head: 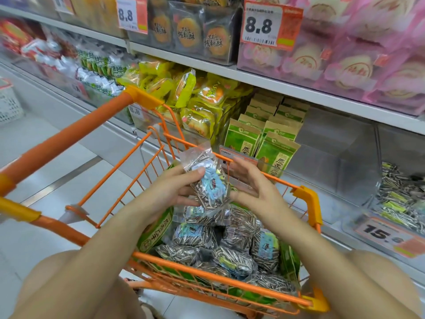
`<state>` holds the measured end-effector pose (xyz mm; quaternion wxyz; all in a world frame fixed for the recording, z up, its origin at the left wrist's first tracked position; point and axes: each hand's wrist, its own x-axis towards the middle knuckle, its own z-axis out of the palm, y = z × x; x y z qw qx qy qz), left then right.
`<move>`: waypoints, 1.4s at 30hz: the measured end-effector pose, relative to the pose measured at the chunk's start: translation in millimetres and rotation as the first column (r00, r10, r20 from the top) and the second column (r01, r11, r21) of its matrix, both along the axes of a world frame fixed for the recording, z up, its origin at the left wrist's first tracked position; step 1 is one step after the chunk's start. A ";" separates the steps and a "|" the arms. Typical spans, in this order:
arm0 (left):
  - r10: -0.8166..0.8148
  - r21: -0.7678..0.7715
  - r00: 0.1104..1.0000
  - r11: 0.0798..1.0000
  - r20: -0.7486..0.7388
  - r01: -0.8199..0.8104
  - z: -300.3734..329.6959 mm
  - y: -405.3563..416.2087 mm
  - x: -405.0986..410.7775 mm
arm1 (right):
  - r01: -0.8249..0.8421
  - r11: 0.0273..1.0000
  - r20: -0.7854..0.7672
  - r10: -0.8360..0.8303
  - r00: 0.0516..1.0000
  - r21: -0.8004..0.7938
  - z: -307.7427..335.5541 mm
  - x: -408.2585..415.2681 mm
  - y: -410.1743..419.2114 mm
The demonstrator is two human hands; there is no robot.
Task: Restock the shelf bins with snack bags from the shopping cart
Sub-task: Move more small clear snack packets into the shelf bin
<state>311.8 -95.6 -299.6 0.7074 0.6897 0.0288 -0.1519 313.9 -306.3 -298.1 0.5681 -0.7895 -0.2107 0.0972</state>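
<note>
Above the orange cart (305, 196), the left hand (170, 192) grips a clear sunflower-seed bag (207, 180) while the right hand (255, 185), fingers loosely spread, touches its edge.

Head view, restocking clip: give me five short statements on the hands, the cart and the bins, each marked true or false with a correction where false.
1. The left hand grips a clear bag of sunflower seeds. True.
2. The held bag is above the orange cart. True.
3. The cart holds only green paper bags. False: mostly clear seed bags fill it, with green packs at the edges.
4. The right hand clutches a yellow pastry pack. False: its fingers are relaxed beside the held bag; whether it touches it is unclear.
5. The bin right of the green paper bags is packed full. False: that clear bin looks empty.
</note>
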 end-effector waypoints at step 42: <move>-0.562 0.752 0.547 0.626 0.620 -0.209 17.3 -74.6 7.8 | 0.288 0.847 -0.506 -0.026 0.862 0.447 -7.4 7.1 -35.2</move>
